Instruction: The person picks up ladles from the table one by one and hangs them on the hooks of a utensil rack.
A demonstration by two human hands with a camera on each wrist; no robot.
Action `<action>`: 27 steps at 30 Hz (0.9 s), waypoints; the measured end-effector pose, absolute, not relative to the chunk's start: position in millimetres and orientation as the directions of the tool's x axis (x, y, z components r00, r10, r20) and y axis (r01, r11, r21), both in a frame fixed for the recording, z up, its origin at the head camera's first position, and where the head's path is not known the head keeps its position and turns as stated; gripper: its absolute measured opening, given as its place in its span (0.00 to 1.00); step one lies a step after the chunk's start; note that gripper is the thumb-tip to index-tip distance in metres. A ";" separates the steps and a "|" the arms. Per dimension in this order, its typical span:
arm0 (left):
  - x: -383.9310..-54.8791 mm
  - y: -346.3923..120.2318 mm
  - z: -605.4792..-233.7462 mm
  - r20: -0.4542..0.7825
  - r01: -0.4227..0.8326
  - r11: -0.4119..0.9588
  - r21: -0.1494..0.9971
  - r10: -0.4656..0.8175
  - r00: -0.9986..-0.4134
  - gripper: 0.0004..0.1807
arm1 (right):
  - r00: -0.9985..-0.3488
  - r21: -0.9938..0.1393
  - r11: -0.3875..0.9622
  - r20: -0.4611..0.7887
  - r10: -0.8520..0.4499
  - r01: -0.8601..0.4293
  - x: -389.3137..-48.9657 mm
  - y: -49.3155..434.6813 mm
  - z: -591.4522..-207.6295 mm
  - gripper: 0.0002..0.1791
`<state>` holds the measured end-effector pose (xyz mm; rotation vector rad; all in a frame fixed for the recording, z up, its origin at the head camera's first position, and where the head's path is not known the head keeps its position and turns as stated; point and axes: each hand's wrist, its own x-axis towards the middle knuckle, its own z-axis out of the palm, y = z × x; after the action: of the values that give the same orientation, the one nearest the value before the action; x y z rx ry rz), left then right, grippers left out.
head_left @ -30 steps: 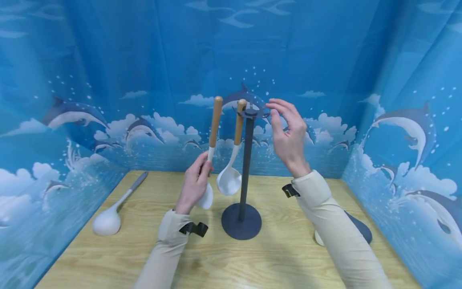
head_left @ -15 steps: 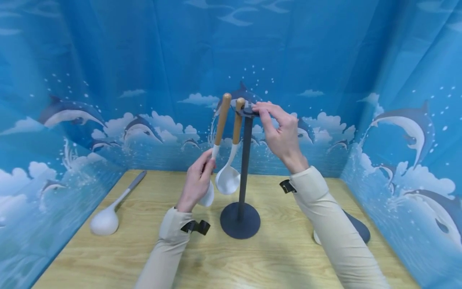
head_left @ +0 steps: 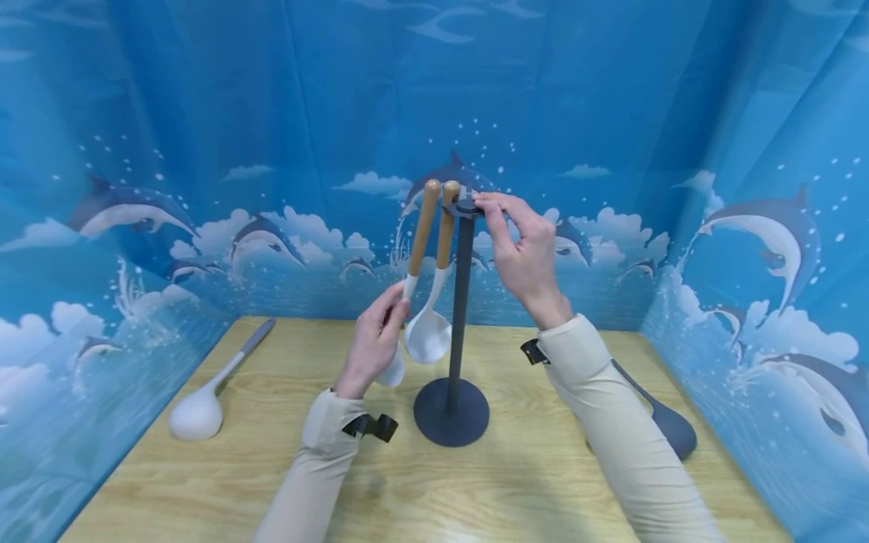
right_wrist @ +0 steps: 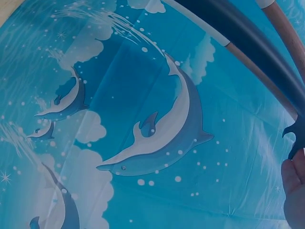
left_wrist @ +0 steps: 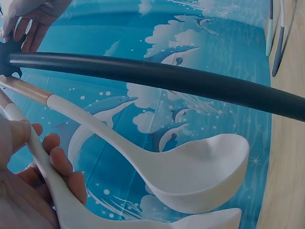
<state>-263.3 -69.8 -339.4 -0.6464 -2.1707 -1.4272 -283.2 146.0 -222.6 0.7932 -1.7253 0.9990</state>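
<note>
My left hand (head_left: 373,335) holds a white ladle (head_left: 424,226) with a wooden handle by its white neck, handle end up. Its head is half hidden behind the hand and shows along the bottom of the left wrist view. A second wooden-handled white ladle (head_left: 429,335) hangs from the top of a dark utensil stand (head_left: 462,302), just left of its post. The held handle's top is close beside the hanging one. My right hand (head_left: 526,249) pinches the stand's hooked top (head_left: 467,205) from the right with thumb and fingers.
A white ladle (head_left: 197,413) with a grey handle lies on the wooden table (head_left: 326,483) at the left. At the right a dark grey utensil (head_left: 672,430) lies partly behind my right sleeve. A dolphin-print curtain (head_left: 271,113) encloses the table on three sides.
My right hand has moved left onto the stand's top and now grips it. My left hand has brought its ladle rightward, closer to the hanging ladle.
</note>
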 end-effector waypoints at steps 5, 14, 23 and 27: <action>-262.5 -68.8 -340.4 0.586 0.592 0.361 0.720 0.141 -0.798 0.20 | -0.325 -0.260 0.447 0.943 -0.075 -0.856 -282.9 145.2 -221.5 0.13; -261.6 -69.4 -344.2 0.573 0.583 0.354 0.731 0.144 -0.807 0.20 | -0.319 -0.244 0.443 0.942 -0.104 -0.863 -282.8 143.1 -219.9 0.13; -261.4 -67.3 -346.3 0.564 0.579 0.329 0.746 0.147 -0.812 0.21 | -0.318 -0.249 0.443 0.944 -0.087 -0.861 -283.2 144.0 -220.8 0.12; -263.0 -64.1 -348.0 0.568 0.579 0.330 0.745 0.140 -0.811 0.21 | -0.322 -0.253 0.457 0.943 -0.078 -0.852 -284.3 146.5 -222.3 0.13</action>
<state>-263.0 -64.1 -348.0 -0.6352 -2.1978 -1.4821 -284.3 146.5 -222.3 0.8042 -1.7228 0.9841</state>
